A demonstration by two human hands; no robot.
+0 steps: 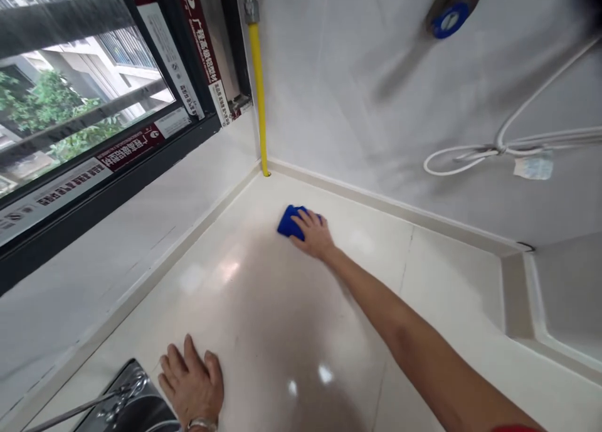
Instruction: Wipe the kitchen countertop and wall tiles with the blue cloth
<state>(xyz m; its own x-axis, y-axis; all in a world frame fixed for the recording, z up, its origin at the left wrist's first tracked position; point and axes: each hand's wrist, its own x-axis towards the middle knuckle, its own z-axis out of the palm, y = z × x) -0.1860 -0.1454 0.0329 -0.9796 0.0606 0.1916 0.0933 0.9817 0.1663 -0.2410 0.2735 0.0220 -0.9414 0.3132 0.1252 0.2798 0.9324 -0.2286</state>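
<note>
My right hand [314, 234] presses a folded blue cloth [288, 222] against the white countertop [263, 306], out near the back corner. Its fingers lie over the cloth's right part, and the cloth's left part sticks out beyond them. At the lower left, my left hand [194, 382] rests on the countertop with its fingers apart and nothing in it. A metal band circles that wrist. Just left of this hand is the edge of a steel sink [129, 394], partly cut off by the frame.
A yellow pipe [258, 93] runs down the corner into the countertop. A dark-framed window [117, 150] is on the left. On the right wall are a valve with a blue cap [450, 21] and a bundled white cable [501, 148]. A raised lip [357, 197] edges the counter.
</note>
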